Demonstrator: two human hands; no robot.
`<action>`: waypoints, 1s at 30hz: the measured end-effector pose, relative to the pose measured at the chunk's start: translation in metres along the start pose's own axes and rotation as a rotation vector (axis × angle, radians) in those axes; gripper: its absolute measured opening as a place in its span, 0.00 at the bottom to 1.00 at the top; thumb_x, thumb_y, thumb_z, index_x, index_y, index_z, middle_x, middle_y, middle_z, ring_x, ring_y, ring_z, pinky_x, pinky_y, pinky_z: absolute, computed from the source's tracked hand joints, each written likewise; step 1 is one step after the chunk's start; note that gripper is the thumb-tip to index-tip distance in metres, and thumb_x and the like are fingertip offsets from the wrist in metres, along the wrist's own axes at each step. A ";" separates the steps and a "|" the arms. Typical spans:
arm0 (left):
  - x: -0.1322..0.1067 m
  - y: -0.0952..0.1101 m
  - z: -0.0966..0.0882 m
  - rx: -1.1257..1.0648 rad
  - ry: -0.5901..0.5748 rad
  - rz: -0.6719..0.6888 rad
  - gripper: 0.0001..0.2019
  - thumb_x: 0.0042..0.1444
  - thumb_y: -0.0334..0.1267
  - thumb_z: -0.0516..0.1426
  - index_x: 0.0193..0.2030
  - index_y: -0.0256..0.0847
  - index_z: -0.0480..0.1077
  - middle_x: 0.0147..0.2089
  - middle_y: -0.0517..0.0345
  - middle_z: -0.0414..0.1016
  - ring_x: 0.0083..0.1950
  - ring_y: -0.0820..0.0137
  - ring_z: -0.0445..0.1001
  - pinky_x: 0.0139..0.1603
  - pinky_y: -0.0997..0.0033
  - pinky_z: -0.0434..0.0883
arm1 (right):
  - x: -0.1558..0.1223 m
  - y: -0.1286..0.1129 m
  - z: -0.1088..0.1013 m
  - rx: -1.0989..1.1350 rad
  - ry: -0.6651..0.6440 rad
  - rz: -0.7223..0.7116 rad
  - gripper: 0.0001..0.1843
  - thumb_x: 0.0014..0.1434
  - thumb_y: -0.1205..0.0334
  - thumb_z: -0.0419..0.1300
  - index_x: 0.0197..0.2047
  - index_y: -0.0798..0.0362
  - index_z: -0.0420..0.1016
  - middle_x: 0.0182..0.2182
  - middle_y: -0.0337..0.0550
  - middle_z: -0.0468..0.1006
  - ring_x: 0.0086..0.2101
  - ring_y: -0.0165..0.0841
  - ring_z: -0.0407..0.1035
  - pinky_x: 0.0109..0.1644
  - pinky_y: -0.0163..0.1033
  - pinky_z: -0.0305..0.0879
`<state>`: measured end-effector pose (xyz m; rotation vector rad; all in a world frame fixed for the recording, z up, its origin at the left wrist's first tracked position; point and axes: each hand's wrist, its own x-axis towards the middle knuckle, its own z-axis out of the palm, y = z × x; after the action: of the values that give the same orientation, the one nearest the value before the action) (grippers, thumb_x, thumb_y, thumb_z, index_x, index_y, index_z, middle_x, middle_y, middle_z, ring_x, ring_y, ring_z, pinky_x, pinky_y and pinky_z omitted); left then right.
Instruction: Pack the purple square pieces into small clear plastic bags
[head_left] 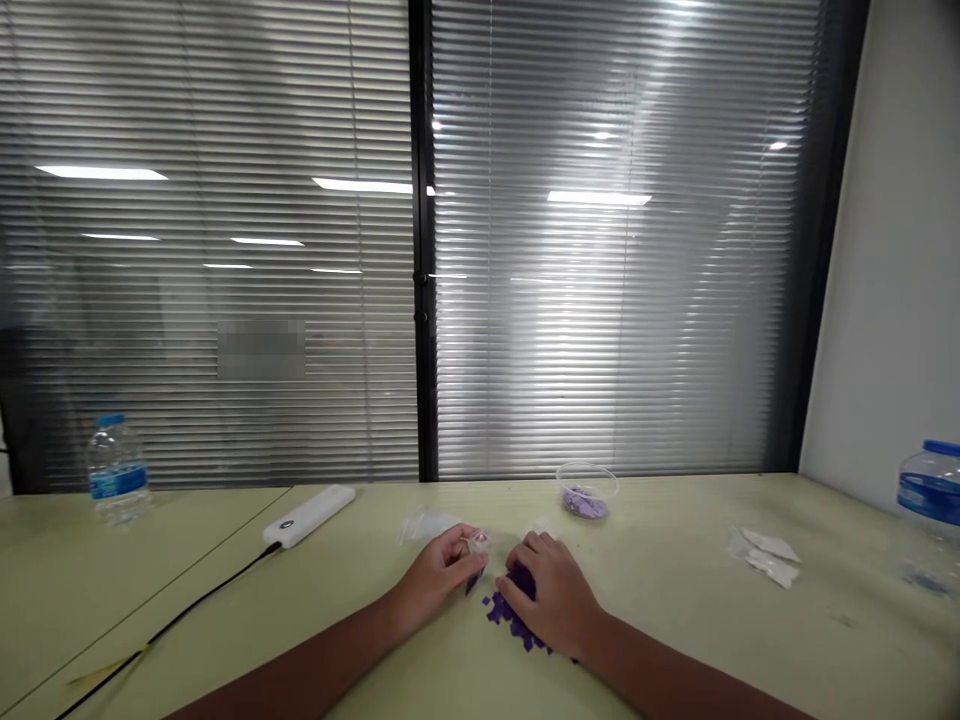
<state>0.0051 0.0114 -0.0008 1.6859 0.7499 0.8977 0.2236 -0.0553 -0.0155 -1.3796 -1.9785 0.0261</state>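
Observation:
My left hand (439, 575) pinches a small clear plastic piece (475, 544) between its fingertips, with a dark purple bit just below it. My right hand (550, 596) curves down over a scattered pile of dark purple pieces (510, 617), and its fingers touch the pile. I cannot tell whether it grips any pieces. A flat clear plastic bag (427, 526) lies just beyond my left hand. Another clear scrap (541, 527) lies beyond my right fingers.
A clear bowl of lilac granules (586, 491) stands near the window. On the pale green table (675, 530) lie a white power bank (309, 516) with a black cable, white packets (765, 558), and water bottles (116, 470) (930, 490) at both sides.

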 end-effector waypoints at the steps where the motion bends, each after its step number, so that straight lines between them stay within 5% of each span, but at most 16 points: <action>1: 0.000 0.000 0.000 0.011 0.001 0.001 0.27 0.54 0.60 0.70 0.48 0.39 0.76 0.23 0.69 0.63 0.26 0.72 0.60 0.30 0.73 0.57 | 0.000 0.001 0.001 -0.001 -0.007 -0.008 0.06 0.66 0.55 0.65 0.40 0.49 0.78 0.40 0.43 0.77 0.44 0.42 0.71 0.52 0.47 0.64; 8: 0.000 0.003 0.001 0.031 -0.004 0.015 0.26 0.54 0.59 0.69 0.47 0.39 0.76 0.23 0.69 0.63 0.26 0.72 0.60 0.29 0.73 0.58 | 0.004 0.003 0.001 0.139 0.004 -0.010 0.10 0.68 0.56 0.61 0.35 0.50 0.76 0.37 0.42 0.77 0.43 0.40 0.71 0.50 0.45 0.65; 14: -0.001 0.002 0.001 0.051 -0.025 0.028 0.25 0.57 0.59 0.68 0.48 0.39 0.74 0.23 0.70 0.62 0.26 0.72 0.59 0.29 0.73 0.56 | 0.011 0.011 -0.008 0.503 -0.018 0.135 0.23 0.72 0.43 0.53 0.37 0.51 0.79 0.38 0.44 0.79 0.44 0.42 0.74 0.52 0.45 0.68; 20: 0.001 -0.004 0.000 0.047 -0.040 0.051 0.24 0.59 0.58 0.67 0.49 0.39 0.73 0.24 0.70 0.61 0.26 0.72 0.60 0.30 0.73 0.58 | 0.011 0.015 -0.007 0.712 -0.118 0.120 0.32 0.71 0.33 0.50 0.46 0.51 0.82 0.45 0.47 0.83 0.50 0.45 0.76 0.60 0.50 0.68; 30: 0.001 -0.007 -0.002 0.068 -0.043 0.041 0.25 0.60 0.57 0.67 0.50 0.38 0.73 0.24 0.70 0.63 0.27 0.73 0.60 0.30 0.73 0.59 | 0.020 0.031 0.008 1.291 -0.175 0.316 0.40 0.61 0.24 0.58 0.36 0.58 0.83 0.33 0.53 0.84 0.38 0.44 0.79 0.55 0.51 0.69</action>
<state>0.0040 0.0148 -0.0065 1.7802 0.7265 0.8700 0.2406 -0.0222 -0.0230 -0.7539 -1.2980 1.3382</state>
